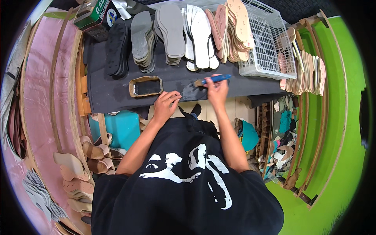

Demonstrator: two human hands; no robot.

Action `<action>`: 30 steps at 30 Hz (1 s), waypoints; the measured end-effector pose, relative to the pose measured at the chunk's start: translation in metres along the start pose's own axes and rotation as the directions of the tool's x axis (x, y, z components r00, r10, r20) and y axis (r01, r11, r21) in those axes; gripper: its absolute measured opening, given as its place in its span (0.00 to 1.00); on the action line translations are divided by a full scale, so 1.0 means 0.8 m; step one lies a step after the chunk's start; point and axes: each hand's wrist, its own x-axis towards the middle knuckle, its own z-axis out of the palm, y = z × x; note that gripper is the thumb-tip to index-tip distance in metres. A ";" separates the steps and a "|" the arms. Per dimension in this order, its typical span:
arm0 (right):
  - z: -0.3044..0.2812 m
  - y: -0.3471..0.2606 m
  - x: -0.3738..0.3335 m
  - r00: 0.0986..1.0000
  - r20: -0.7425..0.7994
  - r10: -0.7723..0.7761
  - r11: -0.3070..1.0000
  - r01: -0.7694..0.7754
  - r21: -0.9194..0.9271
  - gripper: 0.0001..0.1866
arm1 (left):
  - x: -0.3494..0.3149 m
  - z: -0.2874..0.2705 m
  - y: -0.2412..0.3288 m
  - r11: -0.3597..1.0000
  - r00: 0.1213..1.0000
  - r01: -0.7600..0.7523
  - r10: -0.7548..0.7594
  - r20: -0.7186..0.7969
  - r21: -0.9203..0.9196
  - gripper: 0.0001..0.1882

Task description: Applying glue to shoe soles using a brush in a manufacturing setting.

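My right hand grips a paintbrush with a blue handle. Its tan bristles point left and touch a dark, shiny patch on the black-covered table. Whether that patch is a thin dark piece or only a wet area of the cover, I cannot tell. At the table's near edge, beside the patch, my left hand has its fingertips drawn together; what they pinch is too small to make out. Just beyond the left hand sits an open rectangular tub with a stained tan rim and a dark inside.
Along the back stand stacks of black soles, grey soles, white soles and beige insoles. A white plastic crate is at the right, a green box at the back left. Racks with shoe parts flank both sides.
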 end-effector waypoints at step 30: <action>0.035 -0.025 -0.013 0.971 0.238 -0.016 0.982 0.060 -0.181 0.13 | -0.013 0.000 -0.012 0.994 0.997 0.025 -0.033 -0.069 -0.110 0.08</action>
